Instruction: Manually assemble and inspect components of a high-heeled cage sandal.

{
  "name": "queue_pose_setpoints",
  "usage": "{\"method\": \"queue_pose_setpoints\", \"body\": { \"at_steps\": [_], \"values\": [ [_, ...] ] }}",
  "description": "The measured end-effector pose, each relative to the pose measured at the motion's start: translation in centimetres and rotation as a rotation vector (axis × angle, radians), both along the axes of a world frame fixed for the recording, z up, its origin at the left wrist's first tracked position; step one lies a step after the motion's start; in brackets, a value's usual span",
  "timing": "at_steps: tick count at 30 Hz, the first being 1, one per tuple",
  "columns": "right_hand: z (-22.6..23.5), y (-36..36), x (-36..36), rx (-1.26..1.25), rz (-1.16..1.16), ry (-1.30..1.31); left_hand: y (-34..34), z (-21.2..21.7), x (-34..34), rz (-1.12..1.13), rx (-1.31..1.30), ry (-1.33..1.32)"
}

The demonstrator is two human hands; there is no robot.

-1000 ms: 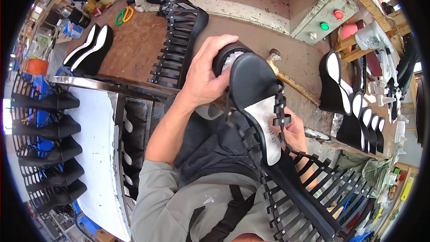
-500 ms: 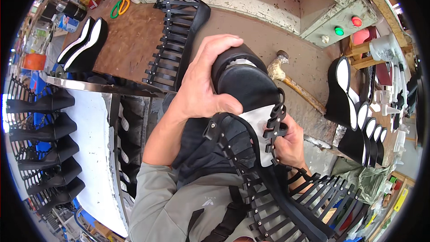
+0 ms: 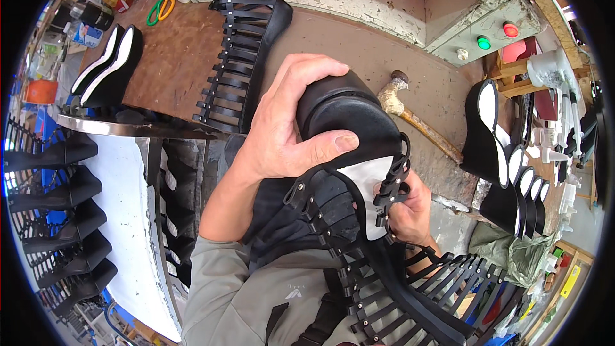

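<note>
My left hand [image 3: 282,125] is wrapped round the thick black wedge sole [image 3: 343,80] of a tall strappy sandal [image 3: 368,134]. Its fingers curl over the sole's far edge, and the thumb presses on the smooth black leather of the upper. A white insole [image 3: 371,179] shows inside the opening. My right hand [image 3: 411,211] holds the sandal's side by the black studded straps, with its fingers partly hidden behind them. The long ladder of straps [image 3: 384,295] hangs down toward my lap.
Another strappy black sandal shaft [image 3: 234,64] lies on the bench beside green and orange scissors [image 3: 160,9]. A wooden-handled hammer [image 3: 419,122] rests right of my hands. Black wedge soles with white tops [image 3: 487,128] stand at right, others [image 3: 115,67] at left. Finished-looking sandals [image 3: 70,186] line the left rack.
The pale gap between sole and upper has narrowed to a dark seam under my left hand. My left thumb lies flatter on the leather. The view has shifted slightly.
</note>
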State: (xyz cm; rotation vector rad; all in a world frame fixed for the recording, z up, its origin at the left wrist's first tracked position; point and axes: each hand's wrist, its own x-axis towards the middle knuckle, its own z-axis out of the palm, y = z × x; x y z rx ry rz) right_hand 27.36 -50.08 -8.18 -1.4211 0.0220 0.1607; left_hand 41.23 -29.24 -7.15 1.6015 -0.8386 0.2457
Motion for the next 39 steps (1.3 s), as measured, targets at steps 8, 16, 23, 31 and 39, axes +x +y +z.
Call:
{"method": "queue_pose_setpoints", "body": {
  "at_steps": [8, 16, 23, 31, 39],
  "values": [
    [-0.2, -0.2, 0.0, -0.076, 0.023, 0.002, 0.0, 0.3, -0.2, -0.018, 0.005, 0.004],
    [1.3, 0.5, 1.1, -0.119, -0.028, 0.140, -0.2, 0.7, -0.9, -0.002, 0.018, 0.031],
    [0.8, 0.1, 1.0, -0.263, 0.018, 0.196, -0.4, 1.0, -0.8, -0.013, 0.049, -0.005],
    [1.2, 0.4, 1.4, -0.156, -0.007, 0.312, -0.6, 0.8, -0.8, -0.037, 0.039, 0.025],
    [1.5, 0.5, 1.9, -0.181, 0.014, 0.234, -0.9, 0.7, -1.1, 0.000, -0.008, 0.064]
  ]
}}
